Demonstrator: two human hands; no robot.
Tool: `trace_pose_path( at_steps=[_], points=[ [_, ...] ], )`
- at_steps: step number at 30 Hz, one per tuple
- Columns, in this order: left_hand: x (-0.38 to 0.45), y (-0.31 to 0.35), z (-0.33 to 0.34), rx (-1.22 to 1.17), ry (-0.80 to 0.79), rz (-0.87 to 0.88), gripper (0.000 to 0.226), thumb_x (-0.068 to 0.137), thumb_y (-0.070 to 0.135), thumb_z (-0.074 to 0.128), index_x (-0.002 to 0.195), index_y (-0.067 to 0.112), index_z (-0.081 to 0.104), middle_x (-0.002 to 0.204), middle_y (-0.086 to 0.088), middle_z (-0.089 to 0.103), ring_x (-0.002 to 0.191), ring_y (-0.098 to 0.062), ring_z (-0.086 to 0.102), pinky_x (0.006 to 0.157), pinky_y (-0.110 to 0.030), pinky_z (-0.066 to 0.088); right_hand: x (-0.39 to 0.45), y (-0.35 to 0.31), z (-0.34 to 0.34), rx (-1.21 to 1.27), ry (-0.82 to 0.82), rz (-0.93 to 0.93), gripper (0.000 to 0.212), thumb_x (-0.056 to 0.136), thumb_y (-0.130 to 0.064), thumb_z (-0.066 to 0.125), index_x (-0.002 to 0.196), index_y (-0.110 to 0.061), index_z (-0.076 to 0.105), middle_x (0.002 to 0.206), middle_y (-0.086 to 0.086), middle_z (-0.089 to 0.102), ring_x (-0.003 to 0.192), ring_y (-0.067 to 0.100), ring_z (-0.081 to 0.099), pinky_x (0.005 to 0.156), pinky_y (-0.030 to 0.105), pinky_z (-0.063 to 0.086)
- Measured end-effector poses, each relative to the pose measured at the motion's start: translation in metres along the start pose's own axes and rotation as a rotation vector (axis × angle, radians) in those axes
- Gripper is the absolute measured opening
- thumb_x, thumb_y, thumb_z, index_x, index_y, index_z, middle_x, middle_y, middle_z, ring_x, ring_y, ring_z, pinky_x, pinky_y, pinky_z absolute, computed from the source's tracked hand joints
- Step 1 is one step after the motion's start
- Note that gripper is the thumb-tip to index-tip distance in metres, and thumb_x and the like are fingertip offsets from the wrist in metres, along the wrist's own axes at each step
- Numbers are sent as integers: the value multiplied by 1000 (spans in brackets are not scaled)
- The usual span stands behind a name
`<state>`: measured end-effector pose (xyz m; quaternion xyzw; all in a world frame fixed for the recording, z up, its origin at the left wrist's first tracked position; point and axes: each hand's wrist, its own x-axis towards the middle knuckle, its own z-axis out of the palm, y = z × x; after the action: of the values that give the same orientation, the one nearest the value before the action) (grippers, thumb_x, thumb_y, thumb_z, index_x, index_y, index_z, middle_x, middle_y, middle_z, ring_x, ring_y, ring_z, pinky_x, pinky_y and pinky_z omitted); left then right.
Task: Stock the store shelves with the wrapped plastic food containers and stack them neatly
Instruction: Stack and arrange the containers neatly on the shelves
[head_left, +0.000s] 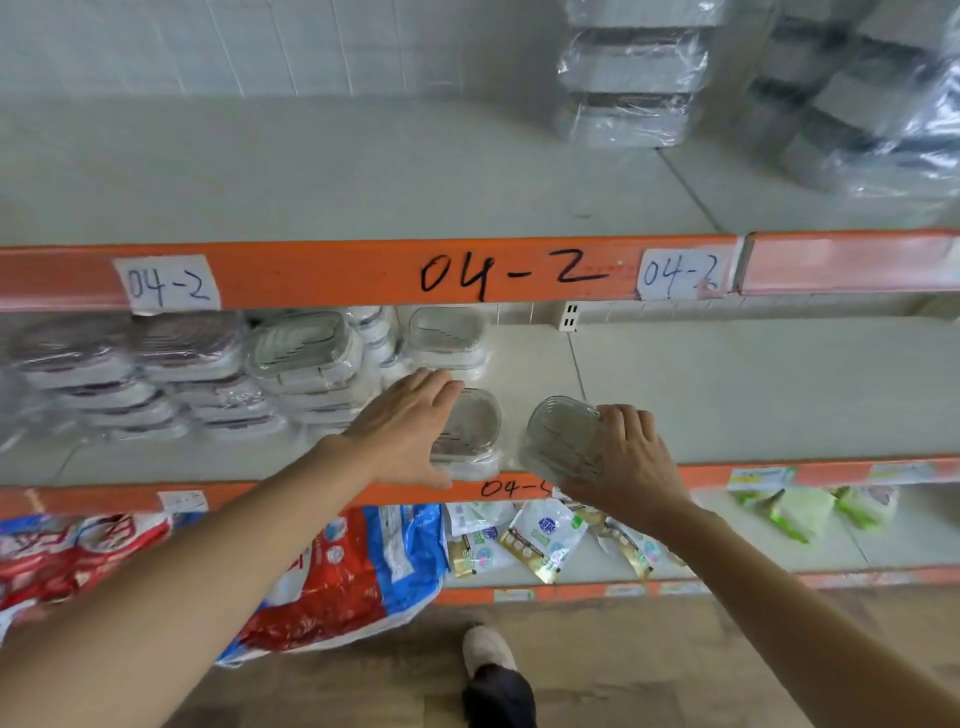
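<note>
A clear, square, plastic-wrapped food container (470, 434) sits on the white middle shelf (727, 389), close to that shelf's orange front rail. The left hand (402, 431) lies over the container's left side with fingers straight and close together, fingertips reaching its far edge and thumb spread along its near corner; it touches the container without curling round it. Just right of this container, a second clear wrapped food container (561, 439) is tilted up on edge, its ribbed lid facing left. The right hand (626, 460) grips it from the right, fingers curled over its top rim, at the front rail of the same shelf. Behind the first container, farther back on the shelf, stands a short stack of similar wrapped containers (449, 338), and to the left of it run several taller stacks of wrapped containers (208, 374). Above, the orange rail marked "04-2" (509, 273) fronts the upper shelf, which carries wrapped grey trays (631, 78) at the right. Below the middle shelf lie a red, white and blue sack (343, 566) and small packets (543, 540).
</note>
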<state>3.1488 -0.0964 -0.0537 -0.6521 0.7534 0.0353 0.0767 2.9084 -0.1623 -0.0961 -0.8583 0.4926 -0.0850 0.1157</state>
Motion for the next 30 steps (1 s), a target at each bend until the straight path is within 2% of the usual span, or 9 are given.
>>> trace_pose_path(
  at_steps=[5,10,15,17,20,24,27,30],
  points=[
    [-41,19,-40,-16,25,25,106,68,63,67,147,11,18,143,0,27,130,-17,26,112,-30,22,-44,-11,-45,-8,34,-30,86,62,-48,79,124,1,47,122,13,49,113,34,45,95,39,40],
    [-73,40,-92,-4,39,31,106,67,64,67,146,12,19,142,1,26,129,-18,24,111,-35,27,-77,-27,-99,-15,73,-88,84,70,-53,70,132,-6,38,132,7,42,121,24,36,101,31,31],
    [-94,50,-152,34,122,79,101,67,61,66,144,12,22,138,2,26,127,-15,22,108,-35,30,-92,-35,-154,-61,84,-126,88,71,-54,69,136,-10,30,136,2,35,125,20,30,103,27,26],
    [-99,50,-177,81,164,56,105,65,67,61,145,12,20,140,1,26,129,-17,24,107,-34,30,-84,-35,-175,-80,124,-139,89,69,-52,71,136,-10,31,135,3,35,125,21,31,103,27,26],
    [-104,41,-214,104,250,-5,115,51,82,40,142,13,26,136,-1,33,125,-18,30,103,-35,34,-66,-35,-209,-70,192,-172,88,64,-48,77,131,-6,37,129,7,41,120,26,36,102,32,31],
    [-100,25,-249,97,303,-90,108,62,73,64,142,12,26,136,-1,32,126,-19,29,104,-36,33,-29,-35,-247,-20,284,-212,87,62,-44,81,127,-2,43,123,11,46,115,30,40,99,33,31],
    [-88,15,-268,82,310,-154,106,64,72,65,143,13,26,135,1,32,123,-17,30,102,-34,35,4,-32,-268,-44,264,-218,91,63,-48,80,131,-5,39,125,9,43,115,27,37,99,33,31],
    [-73,8,-276,48,296,-205,107,65,72,64,144,13,23,136,2,31,124,-15,29,103,-33,35,39,-25,-279,-77,176,-216,95,63,-54,78,134,-10,34,131,5,39,119,24,33,103,38,32]
  ],
)
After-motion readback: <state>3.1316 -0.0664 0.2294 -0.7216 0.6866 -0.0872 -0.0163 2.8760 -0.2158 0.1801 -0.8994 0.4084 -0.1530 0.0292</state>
